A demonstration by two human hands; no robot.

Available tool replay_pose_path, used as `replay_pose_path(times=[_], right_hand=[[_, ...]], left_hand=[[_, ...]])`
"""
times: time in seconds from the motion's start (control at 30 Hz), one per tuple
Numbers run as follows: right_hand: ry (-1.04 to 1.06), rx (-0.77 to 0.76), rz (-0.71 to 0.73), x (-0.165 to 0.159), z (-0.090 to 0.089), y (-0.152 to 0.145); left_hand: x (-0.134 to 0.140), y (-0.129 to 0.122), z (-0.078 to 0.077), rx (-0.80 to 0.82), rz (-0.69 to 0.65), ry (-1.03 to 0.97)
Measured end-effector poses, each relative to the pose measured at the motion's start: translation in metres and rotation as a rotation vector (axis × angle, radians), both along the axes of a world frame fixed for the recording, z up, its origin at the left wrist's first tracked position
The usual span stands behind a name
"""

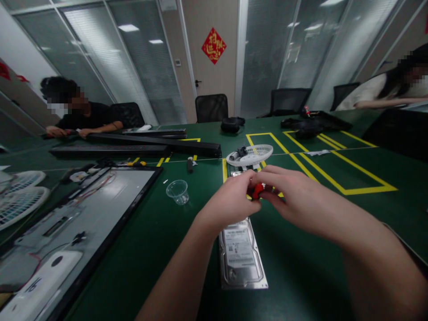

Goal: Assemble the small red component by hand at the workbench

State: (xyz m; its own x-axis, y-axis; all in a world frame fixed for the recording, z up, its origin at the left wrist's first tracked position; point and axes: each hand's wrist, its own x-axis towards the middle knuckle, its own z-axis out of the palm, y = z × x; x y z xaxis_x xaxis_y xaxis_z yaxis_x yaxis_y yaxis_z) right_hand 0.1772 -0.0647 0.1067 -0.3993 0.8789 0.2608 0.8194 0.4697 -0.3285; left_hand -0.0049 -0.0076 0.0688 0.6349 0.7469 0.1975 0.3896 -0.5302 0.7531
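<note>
My left hand point(230, 198) and my right hand point(290, 187) meet above the middle of the table. Both have their fingers closed around a small red-and-black tool point(258, 191), most of which the fingers cover, so its exact kind does not show. Below them a silver hard drive point(241, 254) lies flat with its label facing up. Another metal piece, partly hidden behind my hands, lies just beyond it. A white plastic basket point(264, 154) holding some dark parts stands behind my hands.
Left of the drive stands a clear plastic cup point(178, 192), with a dark screwdriver point(190, 165) beyond it. An opened flat display panel point(110, 196) fills the left side. Long black bars point(140, 145) lie farther back. Two people sit across the green table, left and right.
</note>
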Motion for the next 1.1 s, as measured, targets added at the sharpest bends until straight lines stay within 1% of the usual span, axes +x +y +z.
replay_pose_path(times=[0.2,0.27,0.43,0.53,0.73,0.83,0.93,1.0,1.1], right_hand=[[-0.079,-0.001,-0.117,0.0008,-0.0015,0.0027],[-0.073,0.008,-0.109,0.0012,-0.0013,0.0016],[-0.023,0.001,-0.022,0.0002,0.0003,-0.0016],[-0.046,0.004,-0.04,0.0011,-0.0011,0.0001],[-0.063,0.006,-0.095,0.0042,-0.0043,0.0027],[-0.039,0.025,-0.049,0.0035,-0.0022,0.0002],[-0.021,0.033,0.004,0.0023,-0.0007,-0.0013],[-0.034,0.024,-0.014,0.0022,-0.001,-0.0007],[-0.066,0.02,-0.07,0.0029,-0.0025,0.0014]], left_hand=[[0.0004,0.0004,0.0017,-0.024,-0.035,-0.02],[0.0004,0.001,0.0022,-0.024,-0.034,-0.001],[-0.0002,0.0003,0.0028,0.006,-0.028,0.014],[0.0,-0.0004,0.0023,0.009,-0.014,0.006],[0.0005,0.0004,0.0028,-0.014,-0.046,0.004],[0.0,0.0,0.0043,0.003,-0.049,0.013],[-0.0002,-0.0009,0.0053,0.019,-0.017,0.058],[0.0,-0.0012,0.0055,0.021,-0.001,0.061],[0.0006,-0.001,0.0052,0.006,-0.014,0.021]])
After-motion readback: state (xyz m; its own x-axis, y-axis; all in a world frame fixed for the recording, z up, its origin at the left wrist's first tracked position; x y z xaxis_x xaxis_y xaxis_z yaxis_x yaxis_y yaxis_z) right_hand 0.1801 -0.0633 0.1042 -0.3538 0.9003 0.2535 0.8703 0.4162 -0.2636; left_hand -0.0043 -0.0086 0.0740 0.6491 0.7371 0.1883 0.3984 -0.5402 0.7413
